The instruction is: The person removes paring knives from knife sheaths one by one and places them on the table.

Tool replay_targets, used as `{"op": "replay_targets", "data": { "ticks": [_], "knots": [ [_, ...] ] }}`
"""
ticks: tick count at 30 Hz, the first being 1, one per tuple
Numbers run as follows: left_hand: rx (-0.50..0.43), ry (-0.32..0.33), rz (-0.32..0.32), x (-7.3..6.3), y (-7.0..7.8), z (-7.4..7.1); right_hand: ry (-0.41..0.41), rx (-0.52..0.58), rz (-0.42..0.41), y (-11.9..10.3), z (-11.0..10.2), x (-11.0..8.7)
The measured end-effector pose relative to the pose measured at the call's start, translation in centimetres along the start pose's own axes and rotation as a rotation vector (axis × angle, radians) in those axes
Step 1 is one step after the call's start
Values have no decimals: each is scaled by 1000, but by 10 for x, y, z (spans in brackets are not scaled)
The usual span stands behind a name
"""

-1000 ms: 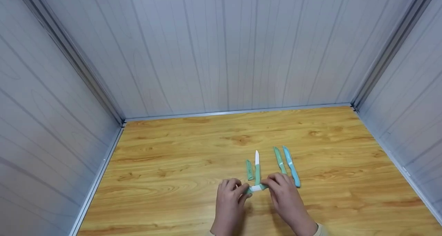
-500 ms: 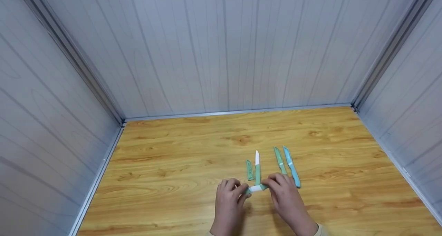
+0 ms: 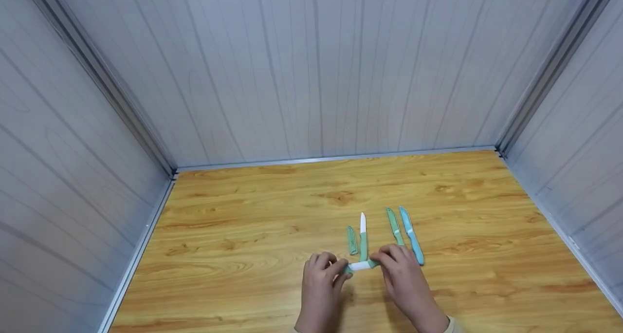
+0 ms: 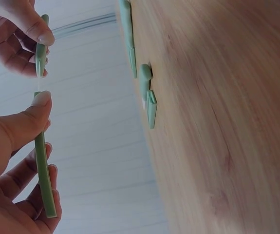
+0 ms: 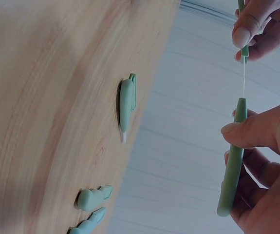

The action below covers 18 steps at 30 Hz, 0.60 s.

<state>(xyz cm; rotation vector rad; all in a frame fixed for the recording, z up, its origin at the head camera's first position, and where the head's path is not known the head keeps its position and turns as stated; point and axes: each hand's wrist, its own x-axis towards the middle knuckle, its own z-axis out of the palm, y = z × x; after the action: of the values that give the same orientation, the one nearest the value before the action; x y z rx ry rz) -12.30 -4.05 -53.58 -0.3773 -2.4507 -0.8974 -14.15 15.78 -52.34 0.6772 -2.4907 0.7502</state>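
Between both hands, low over the table in the head view, is a small knife with a white blade (image 3: 360,266). My right hand (image 3: 404,279) grips its green handle (image 5: 233,170). My left hand (image 3: 321,282) pinches the green sheath (image 4: 43,175), thumb on one side and fingers on the other. The blade tip is hidden inside the sheath, and a stretch of blade shows between the two green parts. Just beyond the hands lie a bare green-handled knife (image 3: 363,245) and a loose green sheath (image 3: 352,240).
To the right, a sheathed green knife (image 3: 393,221) and a sheathed blue knife (image 3: 412,240) lie side by side, the green one's handle end partly hidden by the right hand. Pale panel walls (image 3: 311,80) enclose the wooden table (image 3: 233,255) at the back and sides.
My left hand has shifted slightly left with the sheath, and a little more white blade shows between the hands. The knives on the table stay where they were.
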Motion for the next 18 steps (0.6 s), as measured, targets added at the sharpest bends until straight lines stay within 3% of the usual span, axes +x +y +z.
{"op": "replay_targets", "data": {
  "ticks": [12,18],
  "knots": [
    [-15,-48,-60,1,0,-1,18,2,2,2,0,-1],
    [11,-20,-25,0,-3,-1,45,1,-15,5,0,-2]
  ]
}}
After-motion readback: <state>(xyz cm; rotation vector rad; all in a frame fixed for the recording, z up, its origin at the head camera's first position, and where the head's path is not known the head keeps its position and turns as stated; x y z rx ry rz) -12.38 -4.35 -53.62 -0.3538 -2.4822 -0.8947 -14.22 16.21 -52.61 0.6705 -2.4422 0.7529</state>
